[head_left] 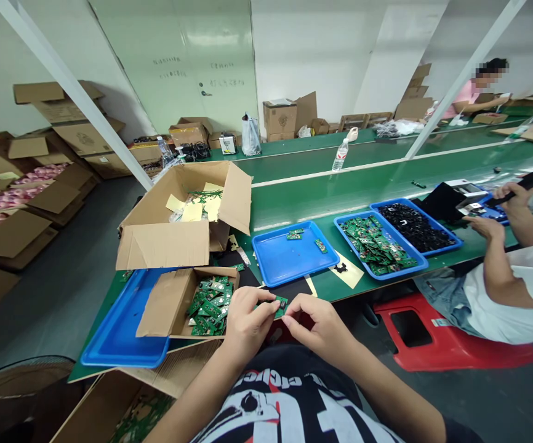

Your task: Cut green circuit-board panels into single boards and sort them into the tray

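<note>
Where green desk [303, 191] runs through a carton-crowded room, centre tray [285, 261] holds few boards [295, 234], small box [162, 301] many. One board [279, 303] sits clamped between left hand [248, 323] and right hand [317, 323].

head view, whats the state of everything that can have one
left hand, pinching the board
right hand, pinching the same board
board, held between both hands, off the table
small box, open, holding green boards
big box, open, flaps out
middle tray, mostly bare, a few loose boards
bottle, upright
</note>
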Demonstrator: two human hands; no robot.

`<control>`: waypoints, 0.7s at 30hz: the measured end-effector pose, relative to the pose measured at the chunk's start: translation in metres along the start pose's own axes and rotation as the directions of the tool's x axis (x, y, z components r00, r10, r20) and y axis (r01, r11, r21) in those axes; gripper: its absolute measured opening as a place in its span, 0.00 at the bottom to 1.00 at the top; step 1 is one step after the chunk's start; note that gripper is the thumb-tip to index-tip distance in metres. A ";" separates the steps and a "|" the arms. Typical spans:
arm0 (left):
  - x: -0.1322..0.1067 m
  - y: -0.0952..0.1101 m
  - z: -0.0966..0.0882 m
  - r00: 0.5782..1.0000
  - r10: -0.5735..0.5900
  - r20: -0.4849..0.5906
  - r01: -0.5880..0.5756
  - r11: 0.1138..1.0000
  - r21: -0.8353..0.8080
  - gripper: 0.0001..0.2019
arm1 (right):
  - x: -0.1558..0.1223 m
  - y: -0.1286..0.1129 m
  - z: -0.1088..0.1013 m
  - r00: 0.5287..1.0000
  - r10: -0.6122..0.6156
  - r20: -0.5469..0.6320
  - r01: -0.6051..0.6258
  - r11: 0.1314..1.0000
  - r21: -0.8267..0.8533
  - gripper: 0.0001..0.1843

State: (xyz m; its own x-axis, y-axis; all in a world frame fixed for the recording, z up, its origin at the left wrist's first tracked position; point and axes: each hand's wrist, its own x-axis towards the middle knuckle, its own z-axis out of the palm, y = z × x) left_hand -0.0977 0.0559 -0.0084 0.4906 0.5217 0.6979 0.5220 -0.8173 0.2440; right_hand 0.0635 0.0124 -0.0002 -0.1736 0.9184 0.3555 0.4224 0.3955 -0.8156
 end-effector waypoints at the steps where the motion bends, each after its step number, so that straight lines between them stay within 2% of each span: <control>1: 0.000 0.000 0.000 1.000 0.015 0.003 -0.015 1.000 0.018 0.04 | 0.000 0.000 0.002 1.000 -0.017 -0.010 0.017 0.999 -0.033 0.06; 7: 0.003 0.002 -0.001 0.996 0.089 0.028 -0.090 0.994 0.068 0.04 | -0.002 0.000 0.015 0.991 -0.109 -0.079 0.093 0.978 -0.188 0.08; 11: 0.005 0.003 -0.002 0.996 0.081 0.023 -0.083 0.993 0.087 0.04 | -0.005 -0.001 0.020 0.991 -0.093 -0.101 0.076 0.983 -0.166 0.08; 16: 0.006 0.004 -0.003 0.999 0.032 -0.025 -0.029 0.994 0.109 0.04 | -0.007 0.000 0.016 0.991 0.126 -0.044 -0.121 0.987 0.110 0.06; 21: 0.007 0.004 -0.003 0.999 0.031 -0.031 -0.027 0.993 0.115 0.05 | -0.005 0.006 0.009 0.938 0.340 0.065 -0.342 0.876 0.340 0.07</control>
State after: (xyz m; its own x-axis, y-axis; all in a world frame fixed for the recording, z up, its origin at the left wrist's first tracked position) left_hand -0.0941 0.0554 -0.0005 0.4848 0.4888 0.7253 0.5857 -0.7973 0.1458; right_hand 0.0584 0.0105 -0.0109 -0.0772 0.9967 0.0261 0.1269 0.0358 -0.9913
